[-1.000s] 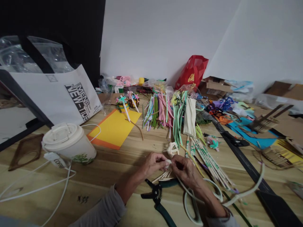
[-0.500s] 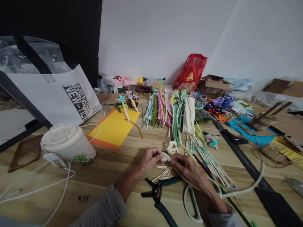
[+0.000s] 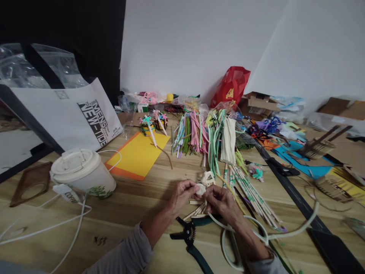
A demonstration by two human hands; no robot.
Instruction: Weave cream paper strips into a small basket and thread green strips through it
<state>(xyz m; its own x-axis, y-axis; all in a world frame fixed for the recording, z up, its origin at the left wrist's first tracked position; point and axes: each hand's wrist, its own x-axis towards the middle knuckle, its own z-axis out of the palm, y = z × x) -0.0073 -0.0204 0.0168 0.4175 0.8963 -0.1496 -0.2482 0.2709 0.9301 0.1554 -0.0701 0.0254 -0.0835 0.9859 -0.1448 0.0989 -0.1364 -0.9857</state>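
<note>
In the head view my left hand [image 3: 184, 193] pinches a small cream knotted piece [image 3: 200, 189] between thumb and fingers. My right hand [image 3: 220, 198] is closed at the piece's right side, on a cream strip [image 3: 216, 220] that trails below the palm and runs out to the right. Fingertips hide part of both. Just beyond the hands sits a small cream open-framed piece [image 3: 208, 177]. Short wooden sticks [image 3: 196, 212] lie below the hands. Nearer me are dark-handled pliers [image 3: 188, 231] with their handles spread, and pale loops resembling scissors handles [image 3: 228, 251] under my right forearm.
Bundles of coloured strips [image 3: 196, 131] and a cream bundle [image 3: 228, 140] lie ahead, with long printed sticks [image 3: 253, 198] to the right. A lidded cup [image 3: 85, 173] and white bag [image 3: 65, 110] stand left, near yellow paper [image 3: 142, 148]. A black bar [image 3: 296, 194] crosses the right side.
The cream piece has turned in my left fingers and shows a rounder face. My right hand has shifted slightly, and the strip hangs more visibly beneath it.
</note>
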